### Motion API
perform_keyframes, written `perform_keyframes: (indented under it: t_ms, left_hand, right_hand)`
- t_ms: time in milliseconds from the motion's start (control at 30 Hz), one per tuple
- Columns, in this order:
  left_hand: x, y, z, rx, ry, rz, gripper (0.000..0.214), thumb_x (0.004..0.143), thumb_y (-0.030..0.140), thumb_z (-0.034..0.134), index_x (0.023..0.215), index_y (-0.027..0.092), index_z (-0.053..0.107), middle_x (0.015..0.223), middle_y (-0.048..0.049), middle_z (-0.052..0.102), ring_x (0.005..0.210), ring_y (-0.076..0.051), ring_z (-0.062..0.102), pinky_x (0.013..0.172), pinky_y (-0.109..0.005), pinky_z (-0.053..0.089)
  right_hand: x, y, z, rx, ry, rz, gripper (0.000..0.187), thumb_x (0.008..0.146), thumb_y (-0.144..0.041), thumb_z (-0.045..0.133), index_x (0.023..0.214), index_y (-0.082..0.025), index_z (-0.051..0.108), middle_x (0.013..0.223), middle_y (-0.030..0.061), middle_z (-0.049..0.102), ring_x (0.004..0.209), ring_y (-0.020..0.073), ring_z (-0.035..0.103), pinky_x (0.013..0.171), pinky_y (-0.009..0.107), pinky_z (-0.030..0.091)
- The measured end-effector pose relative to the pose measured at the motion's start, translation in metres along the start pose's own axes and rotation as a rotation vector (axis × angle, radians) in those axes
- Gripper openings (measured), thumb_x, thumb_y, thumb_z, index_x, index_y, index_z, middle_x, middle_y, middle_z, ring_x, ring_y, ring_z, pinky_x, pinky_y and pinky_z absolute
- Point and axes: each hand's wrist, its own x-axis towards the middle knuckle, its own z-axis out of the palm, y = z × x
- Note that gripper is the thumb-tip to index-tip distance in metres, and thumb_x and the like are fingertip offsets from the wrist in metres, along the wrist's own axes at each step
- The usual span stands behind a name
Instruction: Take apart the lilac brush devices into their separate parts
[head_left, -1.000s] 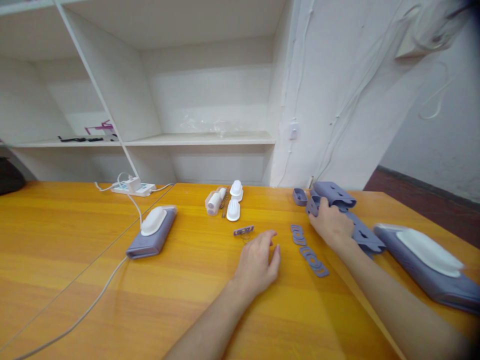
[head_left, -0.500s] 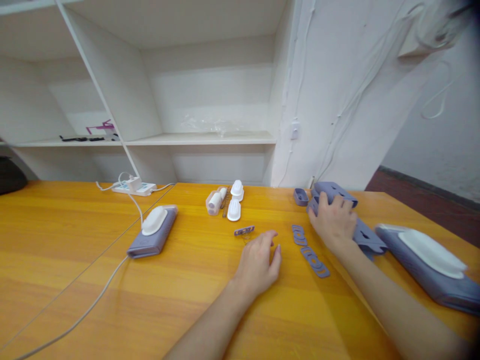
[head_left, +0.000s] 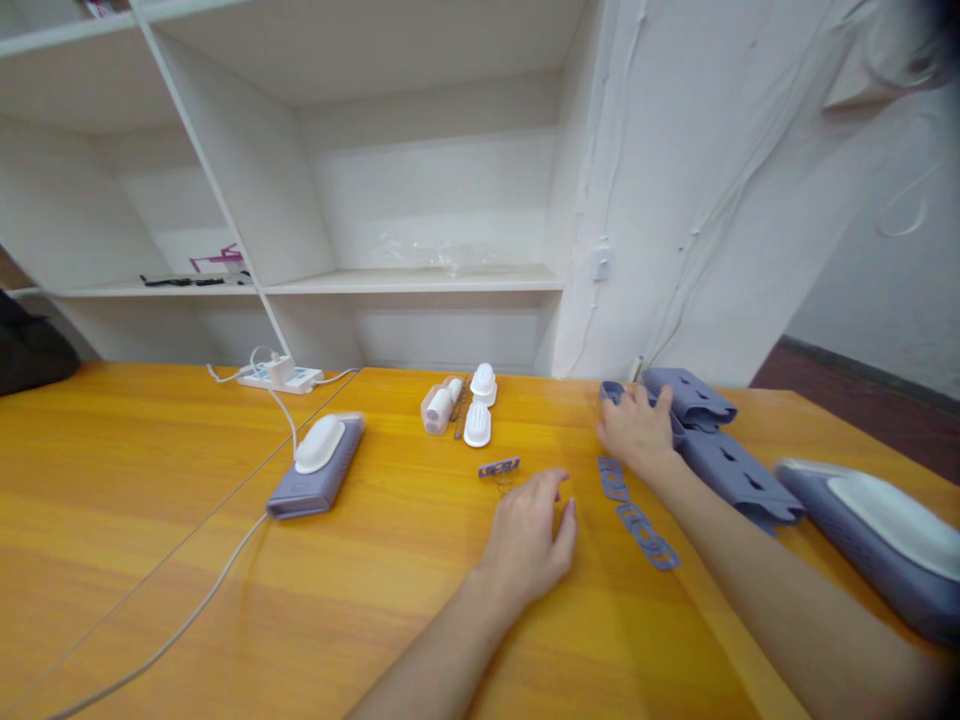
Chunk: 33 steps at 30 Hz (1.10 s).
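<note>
My left hand rests above the table, thumb and fingers apart, holding nothing. Just beyond its fingertips is a small purple strip-like part with thin wires. My right hand reaches over a small purple cup-like part, fingers spread; whether they touch it I cannot tell. Two purple shell housings lie to the right of this hand, one behind the other. Flat purple cut-out plates lie on the table between my hands.
White ribbed caps stand beside a clear-cased white cylinder and springs. A purple device with a white top sits left, its cable near a power strip. A similar larger device lies at right. Shelves stand behind.
My right hand has moved left, off the purple housings to the small cup-like part. My left hand stays in nearly the same place. The view has shifted slightly.
</note>
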Motion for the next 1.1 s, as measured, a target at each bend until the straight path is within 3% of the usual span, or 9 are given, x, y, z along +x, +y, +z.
perform_keyframes:
  t_ms: [167,467,1100]
  left_hand:
    - [0.000,0.001,-0.001,0.000,0.001,0.003,0.028,0.091,0.024,0.041,0.119,0.019,0.043,0.103,-0.0062,0.062,0.082,-0.017,0.060,0.077,-0.032,0.050]
    - [0.001,0.000,0.000,-0.004,-0.012,-0.015,0.028,0.091,0.025,0.041,0.119,0.020,0.043,0.103,-0.0057,0.062,0.082,-0.017,0.060,0.077,-0.032,0.050]
    - [0.000,0.000,-0.001,0.011,-0.019,-0.015,0.029,0.091,0.026,0.041,0.119,0.020,0.043,0.102,-0.0059,0.063,0.084,-0.018,0.060,0.076,-0.033,0.049]
  right_hand:
    - [0.009,0.002,0.016,-0.016,-0.065,-0.006,0.033,0.082,-0.025,0.046,0.107,-0.015,0.065,0.107,0.0162,0.065,0.120,0.0373,0.040,0.101,0.068,-0.005]
    - [0.025,-0.003,0.013,-0.015,-0.182,0.004,0.034,0.082,-0.024,0.044,0.106,-0.015,0.067,0.107,0.0154,0.065,0.121,0.0362,0.042,0.101,0.068,-0.006]
    - [0.035,0.021,0.014,0.007,-0.266,0.067,0.030,0.082,-0.025,0.047,0.102,-0.016,0.067,0.110,0.0162,0.064,0.114,0.0364,0.047,0.099,0.068,0.005]
